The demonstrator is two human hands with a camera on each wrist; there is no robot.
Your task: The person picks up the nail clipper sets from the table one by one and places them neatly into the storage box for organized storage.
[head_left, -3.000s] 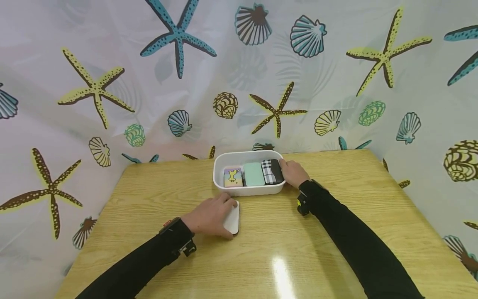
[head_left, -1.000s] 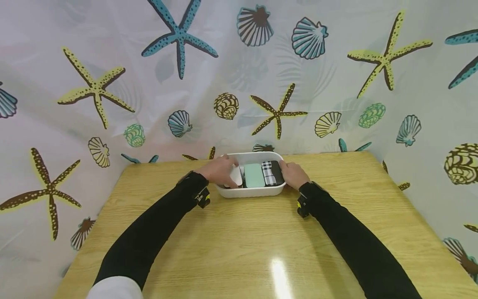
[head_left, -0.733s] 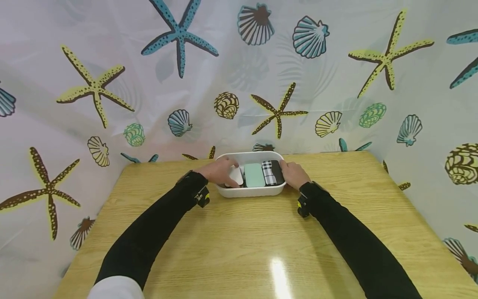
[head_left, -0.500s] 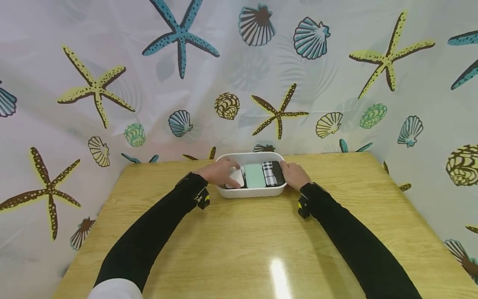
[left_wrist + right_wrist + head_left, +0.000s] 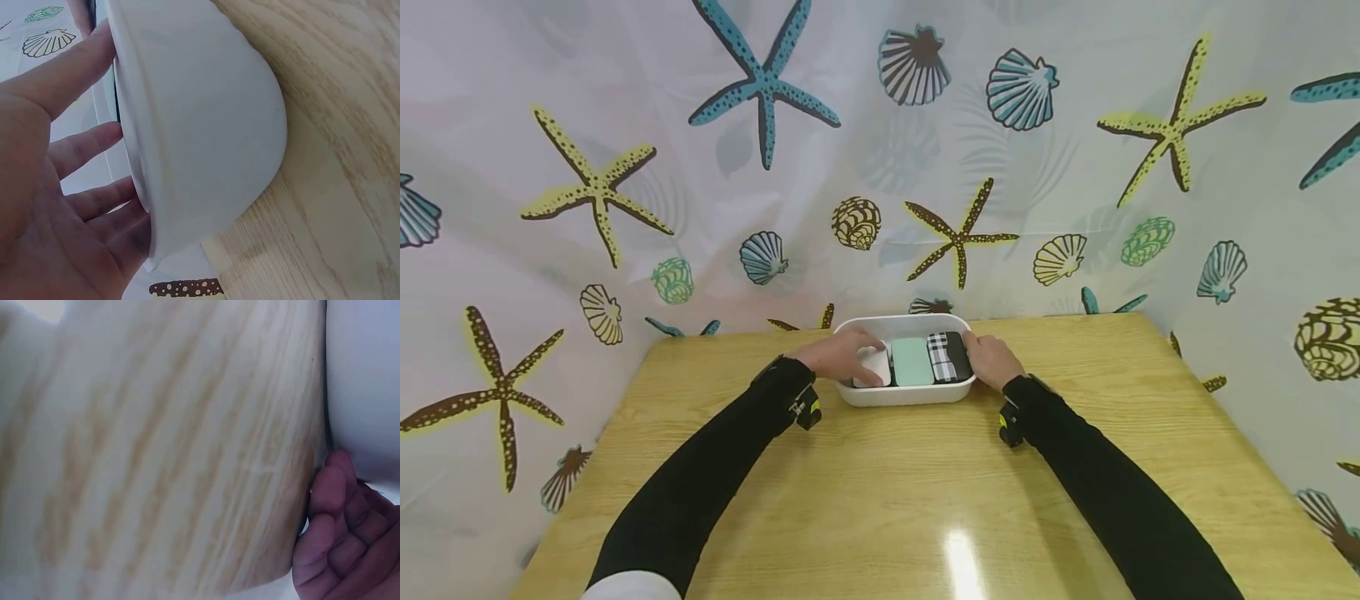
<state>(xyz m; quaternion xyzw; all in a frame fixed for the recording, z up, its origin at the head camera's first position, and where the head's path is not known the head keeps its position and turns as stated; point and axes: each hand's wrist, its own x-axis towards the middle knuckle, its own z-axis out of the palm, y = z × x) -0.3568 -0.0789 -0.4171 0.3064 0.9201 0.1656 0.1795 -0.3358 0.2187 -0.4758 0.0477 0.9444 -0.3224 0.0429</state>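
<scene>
A white oblong bin [image 5: 906,397] with rounded ends stands at the table's back. At its left end lies a rounded white-topped case [image 5: 876,363], kind unclear. Thumb and fingers of my left hand [image 5: 838,355] span that case, holding it by opposite edges. In the left wrist view, the left fingers reach over the bin's rim. Beside the case sit a mint-green case [image 5: 913,362] and a black-and-white plaid case [image 5: 942,358] with a black side. My right hand [image 5: 994,362] grips the bin's right end; in the right wrist view its fingertips curl against the outer wall.
The wood-grain table [image 5: 887,492] spreads in front of the bin, with a bright light reflection near its front. Right behind the bin hangs a white curtain [image 5: 820,275] printed with starfish and shells, which also closes off both sides.
My left hand has carried the white-topped case from the table into the bin's left end, where a pastel case showed before. Lately it shifted slightly right. The right hand keeps its grip.
</scene>
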